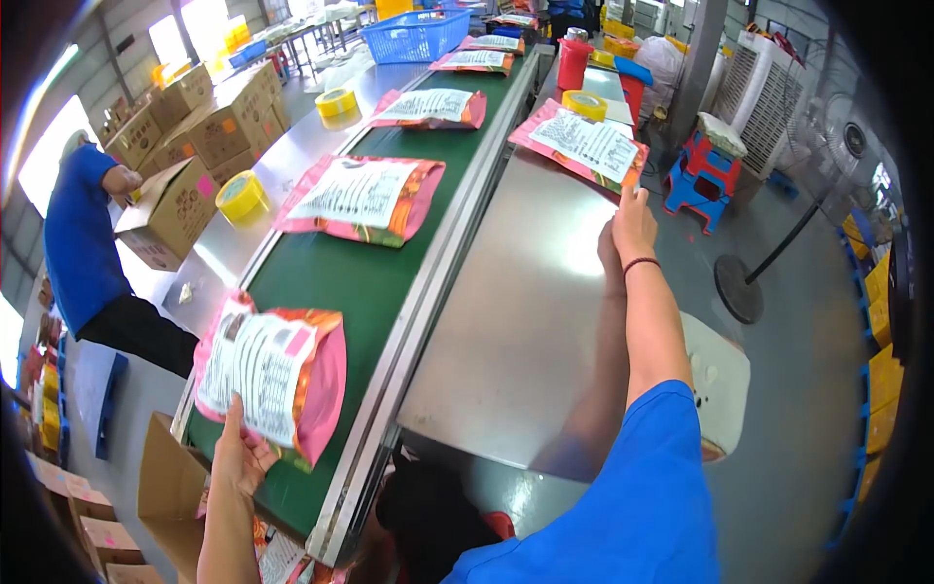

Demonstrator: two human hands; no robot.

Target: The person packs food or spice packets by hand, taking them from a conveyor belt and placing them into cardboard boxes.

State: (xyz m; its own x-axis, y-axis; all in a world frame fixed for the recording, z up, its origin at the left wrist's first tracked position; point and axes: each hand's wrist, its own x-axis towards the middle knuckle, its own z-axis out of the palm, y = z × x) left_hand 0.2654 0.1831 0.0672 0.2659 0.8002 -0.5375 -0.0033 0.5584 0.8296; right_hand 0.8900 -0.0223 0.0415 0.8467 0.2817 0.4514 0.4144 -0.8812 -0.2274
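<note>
left hand [238,456] grips pouch [270,375] at belt [341,292] edge — right hand [632,222] touches far pouch [584,144].

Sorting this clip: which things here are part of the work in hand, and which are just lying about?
In hand:
left hand holding a pouch
right hand touching a second pouch
green belt carrying more pouches

Lying about:
tape rolls
blue basket
cardboard boxes
red stool
fan
</note>
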